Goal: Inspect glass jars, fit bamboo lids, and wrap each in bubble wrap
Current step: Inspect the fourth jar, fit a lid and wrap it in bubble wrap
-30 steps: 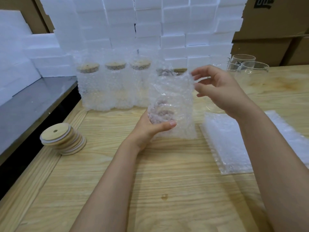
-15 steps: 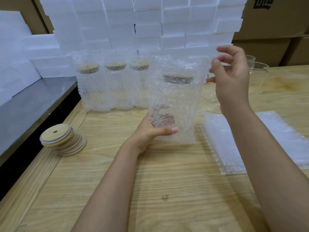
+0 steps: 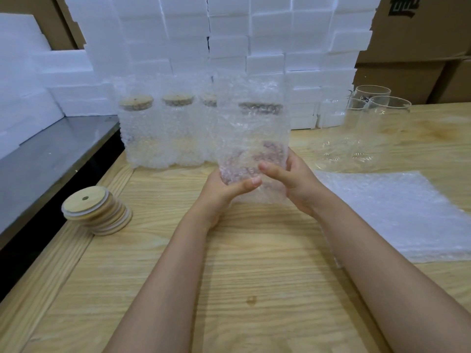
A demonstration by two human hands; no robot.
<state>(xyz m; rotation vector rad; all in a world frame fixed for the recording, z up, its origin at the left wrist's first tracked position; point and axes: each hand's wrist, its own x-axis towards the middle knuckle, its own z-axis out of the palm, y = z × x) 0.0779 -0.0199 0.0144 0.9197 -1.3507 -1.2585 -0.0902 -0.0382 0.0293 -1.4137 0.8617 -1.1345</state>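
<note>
A lidded glass jar inside a bubble wrap sleeve [image 3: 252,138] stands upright at the middle of the wooden table [image 3: 254,276]. My left hand [image 3: 224,192] grips its lower left side, thumb across the front. My right hand [image 3: 293,182] grips its lower right side, fingers behind the wrap. The bamboo lid [image 3: 260,108] shows dimly through the wrap. Three wrapped lidded jars [image 3: 158,133] stand in a row behind it to the left. A stack of bamboo lids [image 3: 96,210] sits at the left.
Bare glass jars [image 3: 367,123] stand at the back right. A pile of flat bubble wrap sheets [image 3: 397,212] lies at the right. White foam blocks [image 3: 229,42] and cardboard boxes [image 3: 420,34] line the back. A dark metal surface [image 3: 46,159] adjoins the table's left edge.
My right hand has come down from the top edge of the wrap to grip the lower right side of the wrapped jar. The wrap's top now stands up straight.
</note>
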